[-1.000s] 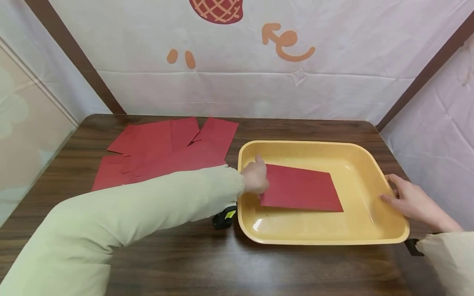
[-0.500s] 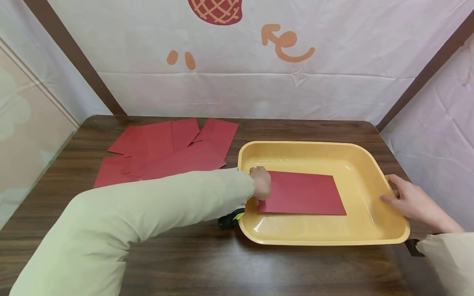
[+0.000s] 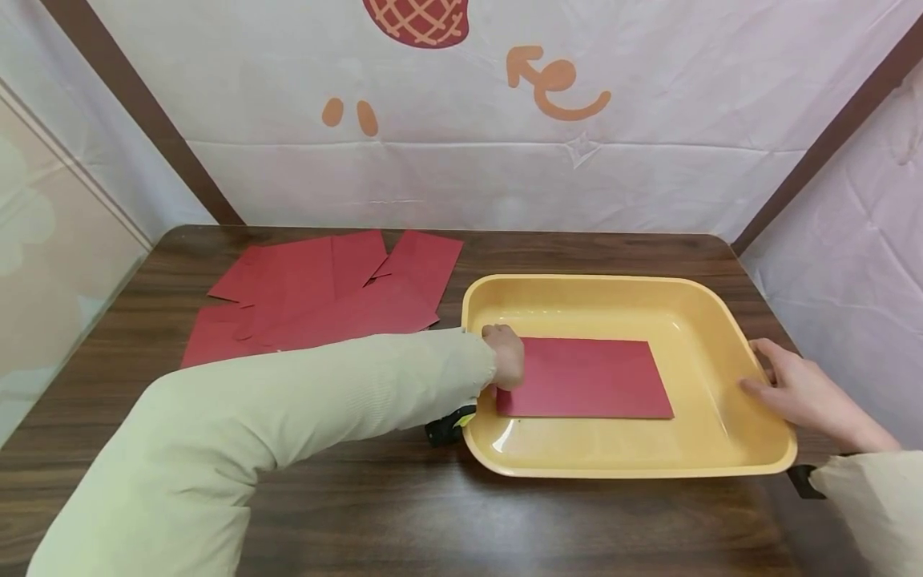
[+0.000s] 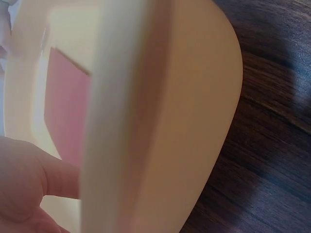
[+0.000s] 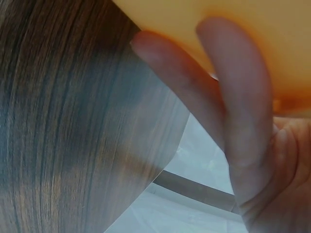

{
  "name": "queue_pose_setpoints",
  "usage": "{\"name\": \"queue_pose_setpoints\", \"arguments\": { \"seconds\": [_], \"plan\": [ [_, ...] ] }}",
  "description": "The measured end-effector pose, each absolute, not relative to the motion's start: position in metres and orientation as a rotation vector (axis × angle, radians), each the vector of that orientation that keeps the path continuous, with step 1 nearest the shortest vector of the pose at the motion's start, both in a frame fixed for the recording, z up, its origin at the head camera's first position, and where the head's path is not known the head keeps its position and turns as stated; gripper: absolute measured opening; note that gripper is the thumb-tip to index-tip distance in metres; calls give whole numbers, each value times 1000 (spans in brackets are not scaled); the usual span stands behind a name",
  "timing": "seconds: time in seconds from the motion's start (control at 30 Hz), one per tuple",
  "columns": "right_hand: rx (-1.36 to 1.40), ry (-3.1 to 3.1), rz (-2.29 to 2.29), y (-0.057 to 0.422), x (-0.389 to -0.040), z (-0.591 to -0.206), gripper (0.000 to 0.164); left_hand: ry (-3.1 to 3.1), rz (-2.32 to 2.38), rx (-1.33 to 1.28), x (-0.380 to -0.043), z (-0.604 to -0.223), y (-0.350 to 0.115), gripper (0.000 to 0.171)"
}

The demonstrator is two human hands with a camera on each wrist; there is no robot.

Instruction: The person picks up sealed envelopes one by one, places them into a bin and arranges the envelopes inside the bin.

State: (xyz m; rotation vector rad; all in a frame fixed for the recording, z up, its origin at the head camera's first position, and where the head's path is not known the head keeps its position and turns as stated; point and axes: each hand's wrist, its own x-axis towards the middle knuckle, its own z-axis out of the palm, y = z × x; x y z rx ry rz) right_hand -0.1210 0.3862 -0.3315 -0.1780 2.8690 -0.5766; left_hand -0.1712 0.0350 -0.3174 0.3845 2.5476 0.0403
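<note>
A yellow tray (image 3: 710,361) stands on the right half of the table. One red envelope (image 3: 591,381) lies flat on its floor and shows pink in the left wrist view (image 4: 67,107). My left hand (image 3: 507,357) reaches over the tray's left rim, fingers curled at the envelope's left end; the fingertips are hidden. In the left wrist view the thumb of the left hand (image 4: 24,179) passes behind the blurred rim. My right hand (image 3: 811,397) grips the tray's right wall, thumb inside and fingers outside. The right wrist view shows fingers of the right hand (image 5: 243,107) against the yellow wall.
Several more red envelopes (image 3: 317,288) overlap in a loose pile at the back left of the dark wooden table (image 3: 404,513). A patterned white cloth (image 3: 461,176) hangs behind the table, with more cloth on both sides.
My left hand has moved down and slightly toward me, its fingers curling in. The envelope has shifted toward me and now lies flat and straighter in the tray. The right hand keeps its place.
</note>
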Motion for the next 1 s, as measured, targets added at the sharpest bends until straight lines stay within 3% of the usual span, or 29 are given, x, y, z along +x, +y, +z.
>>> {"name": "queue_pose_setpoints", "arguments": {
  "seconds": [0.23,0.5,1.0],
  "plan": [
    [-189,2886,-568,387,-121,-332,45,2546,137,377,-166,-312,29,40],
    [-148,2867,-584,388,-122,-330,56,2553,509,340,-159,-303,13,55],
    [-144,2905,-415,379,-125,-323,49,2611,1090,531,-140,-277,-41,30]
  ]
}}
